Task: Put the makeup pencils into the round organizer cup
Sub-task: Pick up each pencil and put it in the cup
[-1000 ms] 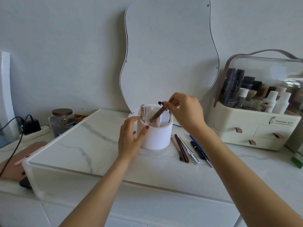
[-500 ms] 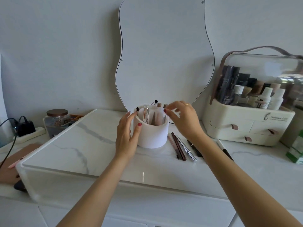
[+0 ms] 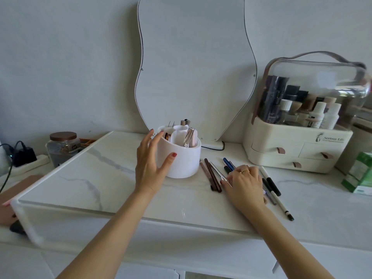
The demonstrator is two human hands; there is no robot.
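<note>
The white round organizer cup point(image 3: 182, 160) stands on the marble-look top and holds several pencils and tools in its compartments. My left hand point(image 3: 152, 166) cups its left side, thumb on the front wall and fingers spread along the rim. To the right of the cup, loose makeup pencils lie on the top: two brown ones point(image 3: 211, 176), a silver one point(image 3: 216, 171), a blue one point(image 3: 228, 163) and a long white-and-black one point(image 3: 278, 204). My right hand point(image 3: 246, 187) lies palm down over them, fingertips touching the silver pencil, nothing lifted.
A cream cosmetics case point(image 3: 298, 150) with bottles under a clear lid stands at the right, with a green box point(image 3: 360, 176) beside it. A wavy mirror point(image 3: 193, 67) leans behind the cup. At the left are a glass jar point(image 3: 62, 148) and a charger point(image 3: 24, 158).
My right hand has let go of a pencil at the cup and come down onto the loose pencils on the top. The left hand has stayed on the cup.
</note>
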